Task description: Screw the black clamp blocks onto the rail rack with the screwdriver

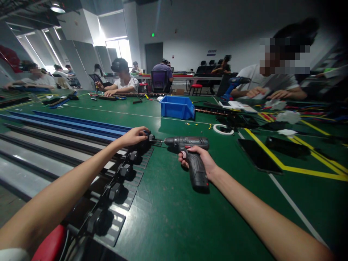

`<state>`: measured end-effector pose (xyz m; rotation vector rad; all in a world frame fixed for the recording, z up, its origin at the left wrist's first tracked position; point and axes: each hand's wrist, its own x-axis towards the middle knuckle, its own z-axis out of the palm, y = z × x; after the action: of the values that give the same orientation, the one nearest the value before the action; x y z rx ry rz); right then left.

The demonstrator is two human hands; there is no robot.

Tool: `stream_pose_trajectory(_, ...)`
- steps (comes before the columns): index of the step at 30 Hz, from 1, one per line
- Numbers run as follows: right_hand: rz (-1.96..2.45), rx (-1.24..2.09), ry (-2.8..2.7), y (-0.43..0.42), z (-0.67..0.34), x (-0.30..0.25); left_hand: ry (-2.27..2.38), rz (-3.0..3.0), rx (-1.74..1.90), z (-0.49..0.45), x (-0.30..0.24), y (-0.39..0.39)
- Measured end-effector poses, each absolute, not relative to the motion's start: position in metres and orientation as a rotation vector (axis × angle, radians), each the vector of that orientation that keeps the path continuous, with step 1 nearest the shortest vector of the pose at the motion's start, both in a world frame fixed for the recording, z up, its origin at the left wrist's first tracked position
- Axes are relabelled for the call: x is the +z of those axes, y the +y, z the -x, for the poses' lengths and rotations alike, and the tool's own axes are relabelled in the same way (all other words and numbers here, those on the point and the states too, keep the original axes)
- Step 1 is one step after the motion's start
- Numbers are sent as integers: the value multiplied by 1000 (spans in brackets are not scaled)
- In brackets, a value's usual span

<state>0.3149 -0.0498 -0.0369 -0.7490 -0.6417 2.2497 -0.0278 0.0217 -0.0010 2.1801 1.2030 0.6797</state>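
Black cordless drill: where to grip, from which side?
Likely best by the pistol handle, palm coming from the right, behind it: it juts from the drill's body, clear of the bit, which points left. The right hand holds it there.

Free tabletop (165, 214) nearside, blue bin (178, 108) beyond drill (196, 163)

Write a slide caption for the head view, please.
Left hand beside long blue rails, right hand gripping a black pistol-shaped drill.
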Motion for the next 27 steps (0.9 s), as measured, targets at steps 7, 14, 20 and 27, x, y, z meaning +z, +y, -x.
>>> stream_pose_trajectory(7, 828, 2244, -617, -54, -311, -27, 1208, -2182, 666, 27, 0, 20)
stream_pose_trajectory(14, 814, 2272, -629, -52, -309, -27, 1247, -2173, 653, 25, 3, 19)
stream_pose_trajectory(20, 708, 2273, -626, -53, -308, -28, 1248, -2171, 657, 25, 2, 20)
stream_pose_trajectory(27, 660, 2273, -672, -50, -309, -35, 1249, -2167, 658, 26, 1, 20)
